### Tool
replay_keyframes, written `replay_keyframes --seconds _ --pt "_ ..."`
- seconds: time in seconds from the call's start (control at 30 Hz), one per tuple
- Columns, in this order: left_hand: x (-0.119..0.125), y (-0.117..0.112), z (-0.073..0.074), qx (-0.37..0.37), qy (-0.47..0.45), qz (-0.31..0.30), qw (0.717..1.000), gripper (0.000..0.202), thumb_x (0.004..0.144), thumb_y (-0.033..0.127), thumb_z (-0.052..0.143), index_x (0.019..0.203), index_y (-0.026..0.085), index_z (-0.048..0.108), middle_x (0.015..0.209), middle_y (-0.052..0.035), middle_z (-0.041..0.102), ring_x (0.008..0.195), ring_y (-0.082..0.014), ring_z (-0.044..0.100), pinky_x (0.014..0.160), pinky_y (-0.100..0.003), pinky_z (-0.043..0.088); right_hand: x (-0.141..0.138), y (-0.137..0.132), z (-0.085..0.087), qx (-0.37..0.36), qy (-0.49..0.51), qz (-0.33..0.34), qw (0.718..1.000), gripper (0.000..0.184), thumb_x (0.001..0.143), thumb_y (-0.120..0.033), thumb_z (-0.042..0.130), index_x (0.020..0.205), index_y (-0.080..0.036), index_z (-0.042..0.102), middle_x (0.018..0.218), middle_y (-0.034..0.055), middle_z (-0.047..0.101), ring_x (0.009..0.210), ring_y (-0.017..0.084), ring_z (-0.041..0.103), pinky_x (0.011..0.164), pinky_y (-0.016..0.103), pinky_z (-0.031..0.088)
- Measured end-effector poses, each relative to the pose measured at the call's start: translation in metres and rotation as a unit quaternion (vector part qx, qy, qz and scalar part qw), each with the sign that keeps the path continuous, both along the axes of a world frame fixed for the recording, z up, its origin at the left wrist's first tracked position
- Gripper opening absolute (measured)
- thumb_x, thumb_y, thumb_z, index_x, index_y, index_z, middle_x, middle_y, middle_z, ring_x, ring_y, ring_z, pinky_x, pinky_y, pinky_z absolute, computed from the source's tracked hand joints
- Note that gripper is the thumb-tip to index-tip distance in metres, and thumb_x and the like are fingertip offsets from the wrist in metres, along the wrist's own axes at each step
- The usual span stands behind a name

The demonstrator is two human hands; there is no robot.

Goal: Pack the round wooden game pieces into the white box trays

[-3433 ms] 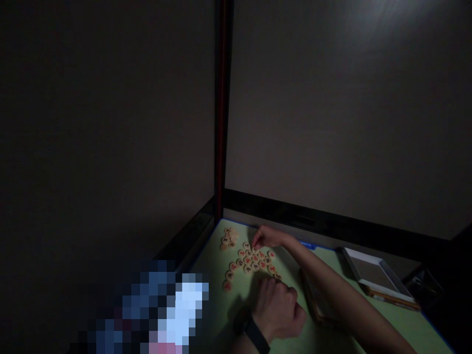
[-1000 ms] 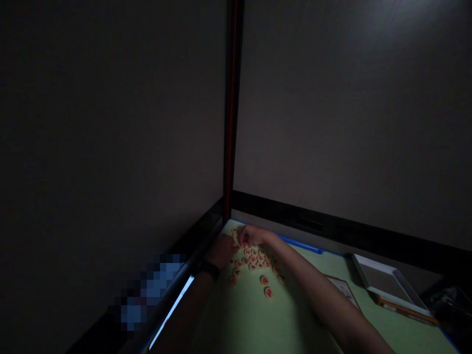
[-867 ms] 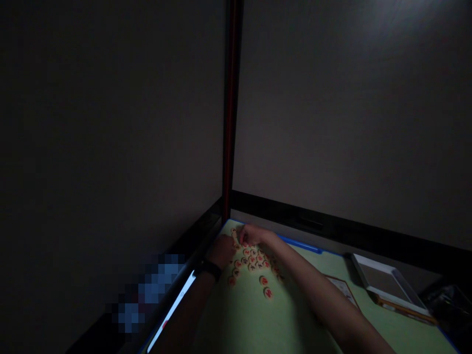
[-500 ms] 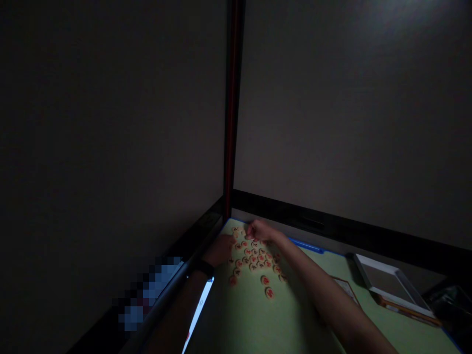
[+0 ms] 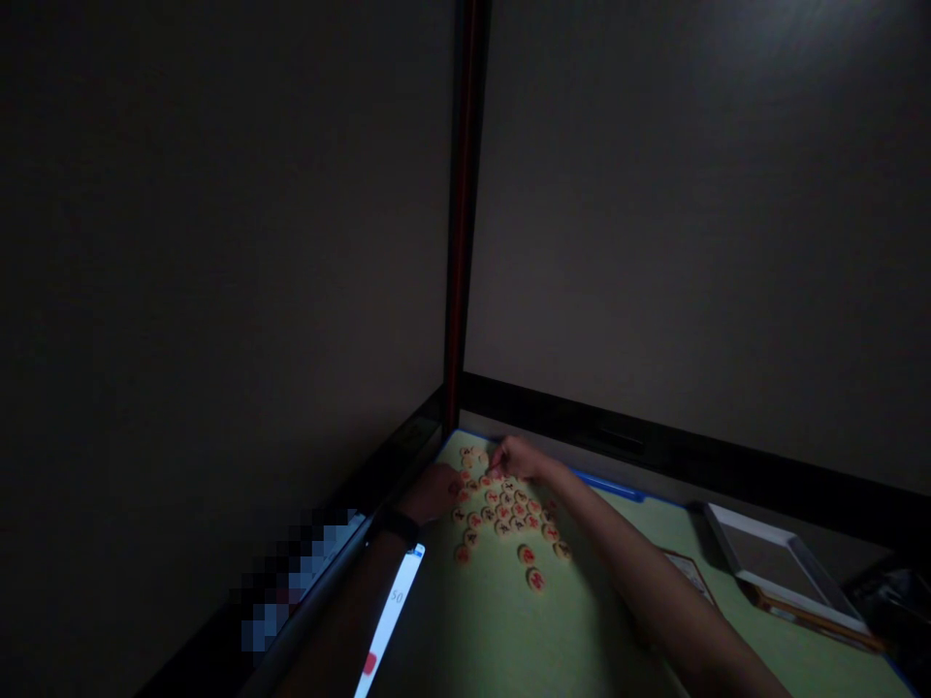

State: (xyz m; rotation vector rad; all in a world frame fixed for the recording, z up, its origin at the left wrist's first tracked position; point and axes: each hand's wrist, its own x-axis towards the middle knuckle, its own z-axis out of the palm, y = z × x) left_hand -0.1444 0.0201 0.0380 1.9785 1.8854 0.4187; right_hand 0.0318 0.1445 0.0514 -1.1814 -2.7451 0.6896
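Note:
Many round wooden xiangqi pieces (image 5: 519,508) with red or dark characters lie in a loose cluster on a green table mat (image 5: 472,630). At the cluster's left side, my left hand (image 5: 434,490), with a dark band on its wrist, has its fingers closed at a dim xiangqi piece (image 5: 456,487). On the far side, my right hand (image 5: 518,458) reaches over the pieces, its fingers curled down and pinched together. What lies between those fingertips is hidden. Near the far corner, pale pieces (image 5: 476,456) sit between the hands. Two red pieces (image 5: 535,580) lie apart, closer to me.
A lit phone-like screen (image 5: 389,620) stands by my left forearm. A blue bar (image 5: 607,486) lies along the back edge. To the right are a white-rimmed tray (image 5: 782,562) and a framed card (image 5: 690,574) beside my forearm. Dark walls (image 5: 655,242) meet behind the table corner.
The view has shifted slightly. My left hand has drawn back a little, showing more of the red-marked pieces by its fingers. My right hand stays almost where it was.

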Motion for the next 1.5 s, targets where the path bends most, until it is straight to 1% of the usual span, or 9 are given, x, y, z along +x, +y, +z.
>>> replay_keyframes --seconds 0.17,0.23,0.37,0.53,0.7,0.97,1.07,1.23,1.5 --pt "0.003 -0.003 0.004 0.013 0.007 -0.011 1.0 0.019 0.079 0.013 0.059 0.089 0.017 0.074 0.092 -0.0063 0.074 0.089 -0.0199 0.067 0.079 -0.027 0.048 -0.012 -0.006 0.004 0.094 -0.004 0.005 0.996 0.019 0.083 -0.015 0.062 0.097 -0.016 0.075 0.103 0.0099 0.073 0.097 0.021 0.067 0.078 0.025 0.045" --pt "0.003 -0.003 0.005 0.01 0.011 -0.019 1.0 0.018 0.08 0.013 0.058 0.086 0.016 0.074 0.09 -0.0062 0.074 0.088 -0.0196 0.067 0.08 -0.027 0.049 -0.017 -0.009 0.002 0.113 -0.018 0.014 0.993 0.02 0.082 -0.015 0.063 0.098 -0.017 0.074 0.11 0.0118 0.071 0.102 0.024 0.066 0.08 0.026 0.044" --pt "0.002 0.004 0.005 0.022 0.0 0.005 1.0 0.019 0.081 0.014 0.062 0.096 0.016 0.073 0.098 -0.0066 0.074 0.091 -0.0183 0.067 0.081 -0.025 0.05 -0.02 -0.014 -0.003 0.127 -0.05 0.026 0.99 0.021 0.082 -0.01 0.058 0.096 -0.017 0.073 0.103 0.0143 0.073 0.098 0.025 0.068 0.077 0.027 0.045" --pt "0.008 0.024 0.0 0.068 0.027 0.026 0.997 0.028 0.088 0.007 0.048 0.103 0.011 0.071 0.111 -0.0137 0.068 0.104 -0.0198 0.062 0.094 -0.029 0.046 -0.017 -0.007 0.0 0.11 -0.055 0.047 0.991 0.027 0.079 -0.005 0.056 0.096 -0.015 0.074 0.096 0.0128 0.075 0.093 0.023 0.069 0.074 0.025 0.045" --pt "0.02 0.034 -0.006 0.072 0.058 0.02 0.996 0.023 0.088 0.008 0.049 0.092 0.012 0.071 0.107 -0.0135 0.065 0.102 -0.0194 0.061 0.091 -0.027 0.047 -0.009 0.009 0.003 0.071 -0.042 0.066 0.994 0.038 0.068 0.003 0.056 0.091 -0.017 0.079 0.085 0.0037 0.078 0.081 0.017 0.07 0.071 0.021 0.047" --pt "0.028 0.045 -0.002 0.04 0.095 0.039 0.994 0.022 0.087 0.014 0.051 0.092 0.012 0.072 0.1 -0.0141 0.068 0.094 -0.0198 0.065 0.082 -0.026 0.048 0.001 0.02 -0.002 0.066 -0.027 0.071 0.995 0.034 0.067 0.0 0.057 0.082 -0.019 0.081 0.079 0.0012 0.077 0.076 0.017 0.07 0.07 0.022 0.048" --pt "0.03 0.047 -0.002 0.038 0.096 0.049 0.993 0.021 0.086 0.016 0.053 0.095 0.012 0.072 0.102 -0.0151 0.07 0.095 -0.0214 0.066 0.083 -0.028 0.048 -0.004 0.019 0.0 0.082 -0.03 0.066 0.994 0.03 0.07 -0.001 0.057 0.082 -0.017 0.079 0.082 0.0035 0.077 0.08 0.018 0.07 0.074 0.023 0.047" --pt "0.035 0.042 0.005 0.043 0.09 0.05 0.994 0.021 0.081 0.015 0.057 0.095 0.011 0.072 0.099 -0.0149 0.071 0.095 -0.0227 0.067 0.081 -0.028 0.049 -0.025 0.008 0.0 0.122 -0.021 0.049 0.991 0.038 0.08 -0.006 0.054 0.113 -0.015 0.071 0.119 0.0132 0.069 0.111 0.023 0.064 0.088 0.026 0.045" --pt "0.035 0.034 0.011 0.037 0.07 0.028 0.996 0.017 0.072 0.012 0.061 0.084 0.01 0.073 0.084 -0.0132 0.072 0.083 -0.0229 0.068 0.072 -0.028 0.048 -0.036 -0.001 -0.013 0.093 -0.019 0.019 0.995 0.031 0.079 -0.001 0.051 0.098 -0.012 0.073 0.111 0.018 0.07 0.105 0.027 0.065 0.087 0.031 0.046"
